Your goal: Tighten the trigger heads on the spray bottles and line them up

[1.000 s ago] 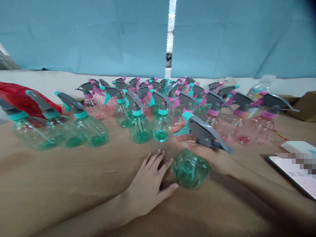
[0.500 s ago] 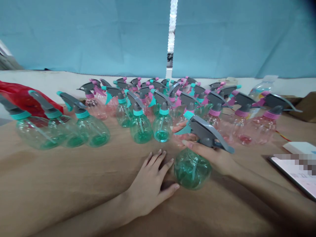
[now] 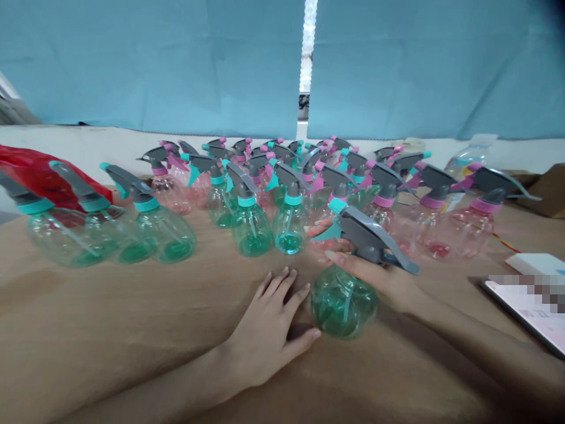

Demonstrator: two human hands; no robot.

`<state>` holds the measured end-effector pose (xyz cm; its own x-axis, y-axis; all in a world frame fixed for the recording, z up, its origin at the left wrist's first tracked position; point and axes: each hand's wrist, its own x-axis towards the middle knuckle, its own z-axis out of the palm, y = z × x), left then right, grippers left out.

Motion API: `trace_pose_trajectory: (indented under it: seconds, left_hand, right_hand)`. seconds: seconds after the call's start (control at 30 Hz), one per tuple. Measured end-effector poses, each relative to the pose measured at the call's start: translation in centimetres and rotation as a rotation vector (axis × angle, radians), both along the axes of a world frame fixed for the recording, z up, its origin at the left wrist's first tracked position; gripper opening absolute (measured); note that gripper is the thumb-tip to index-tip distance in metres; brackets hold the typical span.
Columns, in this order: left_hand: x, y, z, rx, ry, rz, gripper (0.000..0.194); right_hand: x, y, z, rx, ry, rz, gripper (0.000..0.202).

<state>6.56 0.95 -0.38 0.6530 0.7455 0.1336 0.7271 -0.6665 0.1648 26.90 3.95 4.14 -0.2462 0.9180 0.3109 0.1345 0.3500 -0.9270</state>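
My right hand (image 3: 384, 280) is wrapped round the neck of a green spray bottle (image 3: 344, 306) with a grey and turquoise trigger head. The bottle stands slightly tilted, and its collar is hidden behind my thumb and fingers. To its left, my left hand (image 3: 276, 327) lies flat on the brown tabletop (image 3: 132, 330), fingers spread and holding nothing; its thumb tip is close to the bottle's base. Just beyond my hands are a green spray bottle (image 3: 290, 232) and another green spray bottle (image 3: 251, 235), both upright.
Several green spray bottles (image 3: 170, 238) line the left, before a red plastic bag (image 3: 48, 176). Pink spray bottles (image 3: 474, 227) stand at the right, with many mixed ones behind. A phone (image 3: 529, 312), a white box (image 3: 538, 263) and a clear water bottle (image 3: 470, 156) are on the right.
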Motion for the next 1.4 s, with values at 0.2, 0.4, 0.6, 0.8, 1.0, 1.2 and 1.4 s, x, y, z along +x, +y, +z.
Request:
trace_pose_trajectory:
  seconds: [0.2, 0.4, 0.6, 0.8, 1.0, 1.2, 1.4]
  left_hand:
    - [0.0, 0.0, 0.0, -0.008, 0.001, 0.003, 0.061]
    - [0.0, -0.1, 0.1, -0.008, -0.007, 0.001, 0.061]
    - [0.0, -0.1, 0.1, -0.008, 0.014, 0.0, 0.061]
    - [0.0, 0.0, 0.0, -0.008, 0.015, 0.003, 0.061]
    - [-0.1, 0.0, -0.1, 0.003, 0.002, 0.0, 0.061]
    - [-0.1, 0.0, -0.2, 0.004, -0.011, -0.007, 0.06]
    - [-0.1, 0.0, -0.2, 0.003, 0.001, -0.002, 0.061]
  right_hand:
    - [0.2, 0.0, -0.3, -0.026, 0.0, -0.01, 0.019]
    - [0.4, 0.1, -0.7, -0.051, 0.022, -0.01, 0.018]
    - [0.0, -0.1, 0.0, -0.016, 0.017, 0.015, 0.022]
    - [-0.2, -0.2, 0.8, 0.02, -0.024, 0.018, 0.037]
    - [-0.2, -0.3, 0.8, 0.027, -0.054, 0.011, 0.037]
    - [-0.1, -0.2, 0.7, 0.013, -0.052, 0.02, 0.037]
    - [0.1, -0.5, 1.8, 0.008, -0.033, 0.102, 0.02]
